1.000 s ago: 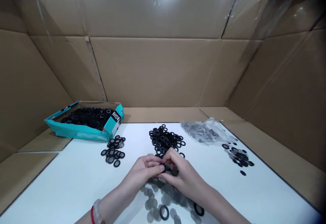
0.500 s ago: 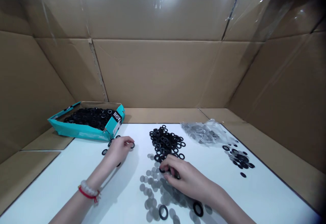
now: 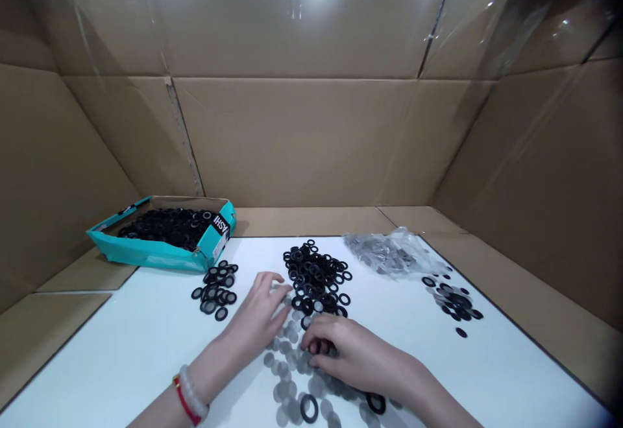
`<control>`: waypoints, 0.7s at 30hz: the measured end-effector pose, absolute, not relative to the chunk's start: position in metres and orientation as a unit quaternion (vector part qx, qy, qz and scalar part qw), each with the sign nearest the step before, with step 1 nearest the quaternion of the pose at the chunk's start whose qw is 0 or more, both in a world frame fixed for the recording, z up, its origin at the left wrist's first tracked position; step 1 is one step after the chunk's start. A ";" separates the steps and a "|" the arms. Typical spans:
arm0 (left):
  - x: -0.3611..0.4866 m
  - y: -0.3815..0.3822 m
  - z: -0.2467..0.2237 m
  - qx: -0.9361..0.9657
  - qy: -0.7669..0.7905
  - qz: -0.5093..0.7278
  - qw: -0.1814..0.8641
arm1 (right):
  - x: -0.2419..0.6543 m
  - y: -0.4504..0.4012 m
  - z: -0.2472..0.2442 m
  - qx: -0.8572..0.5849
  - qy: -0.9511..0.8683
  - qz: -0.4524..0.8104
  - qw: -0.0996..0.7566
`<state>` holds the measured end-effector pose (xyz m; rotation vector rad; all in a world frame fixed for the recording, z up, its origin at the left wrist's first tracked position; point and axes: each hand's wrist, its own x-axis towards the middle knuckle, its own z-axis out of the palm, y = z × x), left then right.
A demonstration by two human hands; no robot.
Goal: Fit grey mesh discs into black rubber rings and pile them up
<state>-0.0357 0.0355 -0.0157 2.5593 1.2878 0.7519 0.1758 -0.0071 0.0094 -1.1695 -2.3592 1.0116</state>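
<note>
My left hand [image 3: 257, 308] reaches toward the pile of black rings [image 3: 316, 272], fingers apart, with no object visible in them. Lower right of it, my right hand [image 3: 357, 350] is curled, thumb and fingers close together over the grey translucent discs [image 3: 282, 390]; whatever its fingers may hold is hidden. A black ring peeks out just above its fingertips. Left of my left hand lies a cluster of black rings with grey centres [image 3: 214, 292]. A bigger black ring [image 3: 309, 408] rests among the discs near the front, and another is partly under my right forearm.
At the back left stands a teal box [image 3: 156, 256] full of black rings. A clear plastic bag [image 3: 384, 253] of grey pieces lies at the back right, with scattered dark discs [image 3: 457, 301] near the table's right edge. Cardboard walls [image 3: 302, 142] enclose the white table.
My left hand has moved right, from the left cluster to beside the central pile, and the black ring it pinched is gone from its fingers. My right hand has shifted slightly down, still curled.
</note>
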 end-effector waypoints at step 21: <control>0.000 0.014 0.001 0.552 0.446 0.395 0.584 | 0.169 0.012 -0.007 -0.474 -0.628 0.478 0.391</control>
